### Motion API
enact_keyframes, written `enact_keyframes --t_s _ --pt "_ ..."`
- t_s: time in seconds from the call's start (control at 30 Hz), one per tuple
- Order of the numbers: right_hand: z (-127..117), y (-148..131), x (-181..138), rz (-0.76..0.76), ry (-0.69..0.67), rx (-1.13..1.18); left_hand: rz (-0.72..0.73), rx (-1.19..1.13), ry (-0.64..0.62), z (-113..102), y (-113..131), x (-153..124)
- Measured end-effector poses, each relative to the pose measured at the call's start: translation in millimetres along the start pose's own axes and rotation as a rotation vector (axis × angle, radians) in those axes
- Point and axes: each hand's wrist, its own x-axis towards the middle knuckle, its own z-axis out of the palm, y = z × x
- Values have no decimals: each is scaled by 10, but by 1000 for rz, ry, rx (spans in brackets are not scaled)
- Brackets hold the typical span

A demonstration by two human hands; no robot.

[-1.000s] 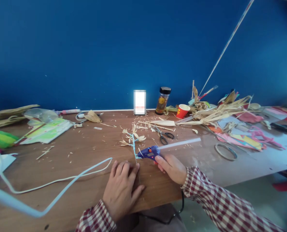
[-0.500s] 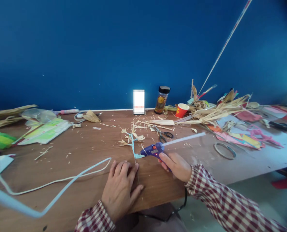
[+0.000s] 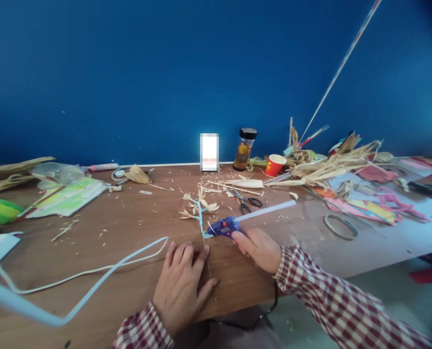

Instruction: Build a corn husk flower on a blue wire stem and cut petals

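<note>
My right hand (image 3: pixel 257 247) is wrapped around the grip of a blue hot glue gun (image 3: pixel 223 227). A long translucent glue stick (image 3: pixel 266 211) sticks out of its back end. The nozzle meets a short pale blue strip (image 3: pixel 208 235) at the lower part of a small flower branch (image 3: pixel 200 218). This branch lies on the table, its stem wrapped in light blue, with cream husk petals (image 3: pixel 211 207) at the top. A thin bare wire (image 3: pixel 208 264) runs down from it. My left hand (image 3: pixel 183 281) lies palm down, fingers stretched out, the index fingertip at the wire.
Black-handled scissors (image 3: pixel 250 201) lie behind the glue gun. Further back stand a lidded jar (image 3: pixel 245 150) and a red paper cup (image 3: pixel 274 166). Dried corn husks (image 3: pixel 332 167) pile up at right, near a tape ring (image 3: pixel 340 227). A pale blue strip (image 3: pixel 110 271) curls across the left.
My right hand has moved the glue gun a little to the left, its nozzle travelling along the blue strip toward the stem. My left hand stays in place.
</note>
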Motion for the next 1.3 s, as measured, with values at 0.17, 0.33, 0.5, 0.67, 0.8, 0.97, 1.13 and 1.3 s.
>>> enact_keyframes --t_s 0.17,0.33,0.5,0.67,0.8,0.97,1.13,1.3 --pt "-79 -1 -33 11 -30 -33 -8 6 -8 -4 9 -4" --pt "-83 -12 -45 17 -28 -11 -10 11 -10 -6 7 3" --pt "-58 -26 -43 11 -44 -31 -3 9 -13 0 -1 7" --pt "-125 7 -74 42 -8 -13 -8 -3 -6 4 0 3" --pt "-79 -24 -37 36 -7 14 -8 3 -2 4 3 -5" --pt "-54 -109 13 14 -57 -28 17 41 30 52 -34 -23" --pt "-107 -55 -31 61 -73 1 137 112 192 171 -146 -22" --pt "-89 -4 -56 26 -12 -1 203 147 304 209 -212 8"
